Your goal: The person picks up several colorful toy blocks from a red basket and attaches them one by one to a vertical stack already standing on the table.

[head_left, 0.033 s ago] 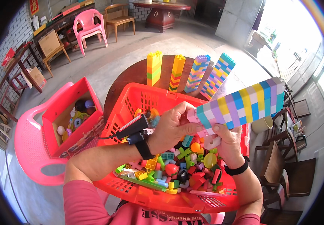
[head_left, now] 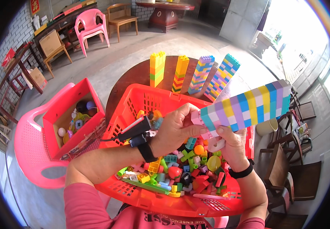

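Striped block wall (head_left: pixel 247 106) held up over the red basket (head_left: pixel 134 103), its left end pinched btw both hands. Left hand (head_left: pixel 176 128) curls over the near-left corner, fingers closed on it; right hand (head_left: pixel 230 143) grips from below, thumb pressed on the lowest pink blocks. Wall tilts up to the right; bands of blue, yellow, purple, white, green. Black device strapped to left wrist; black band on right wrist.

Basket below hands: loose mixed blocks (head_left: pixel 180 171), many colours, heaped near side. Basket sits on round dark table (head_left: pixel 134 78). Far side of table: four block towers (head_left: pixel 193 74) upright in a row. Left: red box (head_left: pixel 71 114) on pink chair (head_left: pixel 31 149), holding small round toys.
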